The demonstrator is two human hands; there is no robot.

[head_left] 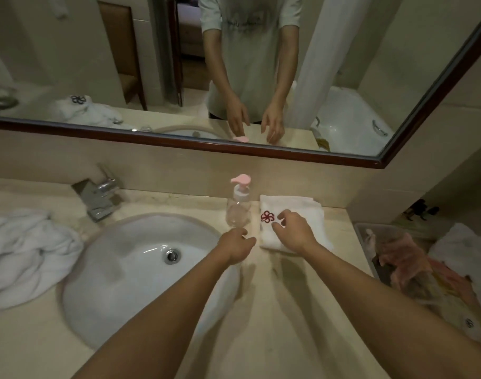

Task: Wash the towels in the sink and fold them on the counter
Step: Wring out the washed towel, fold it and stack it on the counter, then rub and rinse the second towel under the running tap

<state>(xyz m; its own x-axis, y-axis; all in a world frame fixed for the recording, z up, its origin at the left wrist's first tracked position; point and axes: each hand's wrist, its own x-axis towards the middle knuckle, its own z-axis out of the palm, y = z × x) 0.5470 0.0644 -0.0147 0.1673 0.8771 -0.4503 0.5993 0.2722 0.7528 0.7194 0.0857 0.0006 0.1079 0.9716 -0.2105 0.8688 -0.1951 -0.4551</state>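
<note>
Right of the sink (102, 269), on the tabletop (288, 310), a folded white towel (294, 231) with a red flower emblem lies just beside a clear pump bottle (238, 209). The right hand (294, 228) hovers over the towel with fingers loosely spread, gripping nothing; the left hand (235, 247) hangs relaxed and empty near the sink's rim. This fold looks finished. A crumpled white towel (26, 253) waits left of the sink, so the next move likely calls for reaching across the sink for it.
</note>
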